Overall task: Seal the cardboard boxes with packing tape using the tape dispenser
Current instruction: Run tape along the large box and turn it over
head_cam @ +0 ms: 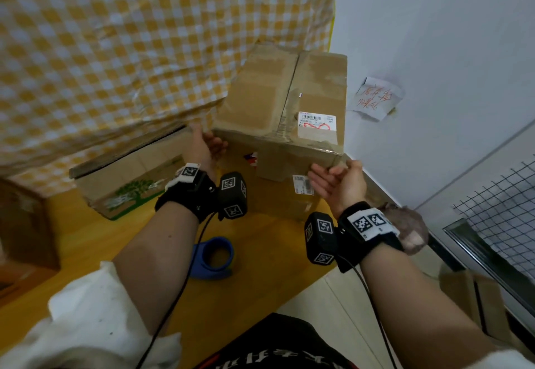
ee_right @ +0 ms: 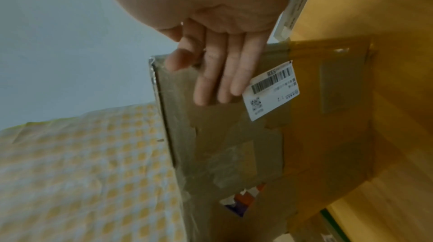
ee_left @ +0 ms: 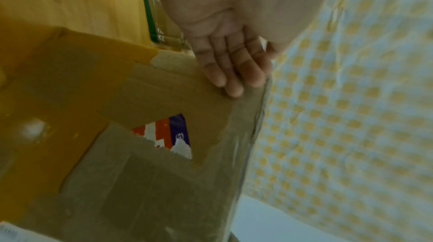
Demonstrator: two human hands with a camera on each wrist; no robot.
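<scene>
A worn brown cardboard box (head_cam: pixel 269 99) with closed top flaps and a white shipping label stands on the wooden floor against the wall. My left hand (head_cam: pixel 212 144) lies with straight fingers (ee_left: pixel 232 72) on the near face of the box (ee_left: pixel 164 88) at its upper left corner. My right hand (head_cam: pixel 330 179) presses straight fingers (ee_right: pixel 218 79) on the same face of the box (ee_right: pixel 222 144) by the upper right corner, next to a barcode label (ee_right: pixel 271 90). The blue tape dispenser (head_cam: pixel 215 258) lies on the floor between my forearms, held by neither hand.
A second box with a green tree print (head_cam: pixel 124 183) sits left, under a yellow checked cloth (head_cam: pixel 115 50). A torn hole (ee_left: pixel 168 135) in the near face shows red and purple packaging. A paper note (head_cam: pixel 376 99) is stuck on the white wall; wire mesh (head_cam: pixel 503 212) stands right.
</scene>
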